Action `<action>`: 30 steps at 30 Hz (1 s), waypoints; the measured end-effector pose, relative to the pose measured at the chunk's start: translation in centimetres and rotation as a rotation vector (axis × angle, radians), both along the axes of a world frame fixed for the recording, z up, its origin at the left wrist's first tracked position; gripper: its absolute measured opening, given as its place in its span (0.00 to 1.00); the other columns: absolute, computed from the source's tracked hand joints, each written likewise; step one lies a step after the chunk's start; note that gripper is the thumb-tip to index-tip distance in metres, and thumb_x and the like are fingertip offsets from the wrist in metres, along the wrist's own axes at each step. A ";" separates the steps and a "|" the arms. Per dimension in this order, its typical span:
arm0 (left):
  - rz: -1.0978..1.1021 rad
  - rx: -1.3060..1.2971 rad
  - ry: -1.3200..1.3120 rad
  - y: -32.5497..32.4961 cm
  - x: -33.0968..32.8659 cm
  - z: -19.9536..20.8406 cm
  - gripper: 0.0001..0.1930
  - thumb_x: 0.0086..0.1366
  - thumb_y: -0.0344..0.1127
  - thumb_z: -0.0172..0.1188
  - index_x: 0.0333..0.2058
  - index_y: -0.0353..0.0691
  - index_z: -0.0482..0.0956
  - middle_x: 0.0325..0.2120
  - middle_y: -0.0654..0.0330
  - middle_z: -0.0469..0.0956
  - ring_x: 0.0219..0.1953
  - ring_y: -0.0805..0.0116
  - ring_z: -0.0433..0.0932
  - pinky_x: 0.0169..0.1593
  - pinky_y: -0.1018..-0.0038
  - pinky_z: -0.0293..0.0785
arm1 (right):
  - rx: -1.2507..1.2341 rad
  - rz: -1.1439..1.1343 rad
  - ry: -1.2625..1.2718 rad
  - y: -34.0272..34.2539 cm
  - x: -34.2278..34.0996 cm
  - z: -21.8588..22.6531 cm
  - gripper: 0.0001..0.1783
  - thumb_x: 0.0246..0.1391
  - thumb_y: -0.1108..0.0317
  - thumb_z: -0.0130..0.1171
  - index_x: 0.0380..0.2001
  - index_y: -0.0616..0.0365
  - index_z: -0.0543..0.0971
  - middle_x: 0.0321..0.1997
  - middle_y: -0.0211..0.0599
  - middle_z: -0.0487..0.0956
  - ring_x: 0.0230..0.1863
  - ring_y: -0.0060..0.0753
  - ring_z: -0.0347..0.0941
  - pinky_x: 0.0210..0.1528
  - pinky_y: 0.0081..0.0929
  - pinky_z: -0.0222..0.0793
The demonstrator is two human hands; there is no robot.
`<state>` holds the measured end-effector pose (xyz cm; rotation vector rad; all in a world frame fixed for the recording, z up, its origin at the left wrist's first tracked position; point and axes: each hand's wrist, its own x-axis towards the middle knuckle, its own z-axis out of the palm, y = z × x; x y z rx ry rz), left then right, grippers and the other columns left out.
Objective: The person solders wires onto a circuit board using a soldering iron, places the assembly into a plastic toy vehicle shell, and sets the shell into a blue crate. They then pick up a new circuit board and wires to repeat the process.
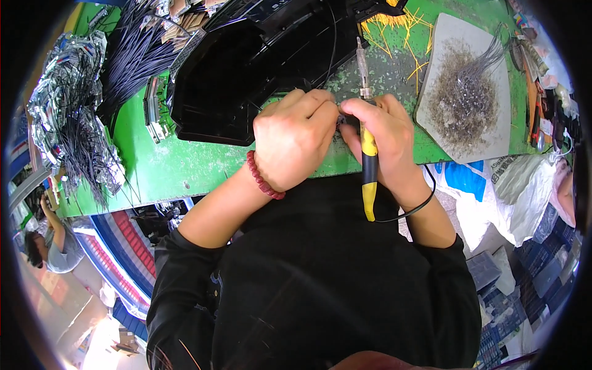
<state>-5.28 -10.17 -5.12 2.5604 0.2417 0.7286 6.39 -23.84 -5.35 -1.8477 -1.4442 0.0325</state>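
Note:
My right hand [393, 132] grips a yellow-and-black soldering iron [369, 145]. The iron stands nearly lengthwise in the view, its metal tip pointing away from me and its cord running off by my right wrist. Close beside it, my left hand [298, 135] is closed, thumb and fingers pinched together. Both hands' fingertips meet over a small dark piece that they mostly hide, so I cannot tell what it is. Just beyond my left hand lies a large black plastic housing [213, 92], with a thin black cable [334, 46] over it.
The green worktable [191, 176] carries a heap of black cables with silvery ends [74, 105] and more black cables [139, 55] at left. Thin yellow wires [394, 31] lie at the far side. At right sits a grey board [441, 117] covered with dark residue. Another person [52, 243] is at far left.

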 end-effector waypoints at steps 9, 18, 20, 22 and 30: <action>-0.096 0.026 0.179 1.1 0.4 1.2 0.07 0.51 0.26 0.64 0.31 0.40 0.78 0.32 0.64 0.79 0.31 0.62 0.78 0.31 0.70 0.75 | 0.037 -0.001 0.031 0.3 0.1 -0.2 0.26 0.36 0.77 0.68 0.45 0.52 0.77 0.21 0.30 0.71 0.26 0.35 0.67 0.30 0.31 0.60; -0.079 0.109 0.179 1.2 0.9 1.2 0.04 0.51 0.30 0.58 0.27 0.44 0.74 0.25 0.63 0.74 0.29 0.65 0.77 0.30 0.72 0.74 | 0.044 -0.009 0.055 0.3 0.1 -0.3 0.28 0.34 0.77 0.69 0.44 0.51 0.77 0.22 0.30 0.72 0.28 0.37 0.68 0.31 0.32 0.61; -0.079 0.103 0.147 1.2 0.7 1.1 0.04 0.51 0.30 0.58 0.27 0.44 0.74 0.24 0.63 0.74 0.29 0.65 0.77 0.30 0.71 0.74 | 0.046 -0.013 0.058 0.3 0.1 -0.3 0.28 0.34 0.77 0.69 0.44 0.51 0.77 0.22 0.30 0.73 0.28 0.37 0.68 0.31 0.33 0.61; -0.080 0.097 0.116 1.3 0.4 1.4 0.04 0.51 0.30 0.58 0.27 0.44 0.74 0.24 0.64 0.74 0.28 0.64 0.77 0.30 0.71 0.74 | 0.042 -0.022 0.059 0.3 0.1 -0.3 0.28 0.34 0.77 0.69 0.44 0.51 0.77 0.23 0.31 0.73 0.28 0.38 0.68 0.32 0.33 0.62; 0.008 0.044 0.196 0.6 -0.4 1.7 0.06 0.54 0.30 0.63 0.25 0.44 0.73 0.22 0.63 0.73 0.27 0.64 0.77 0.30 0.70 0.74 | 0.032 -0.004 0.058 0.1 0.1 -0.5 0.28 0.34 0.77 0.68 0.44 0.50 0.77 0.23 0.31 0.72 0.29 0.38 0.68 0.32 0.33 0.61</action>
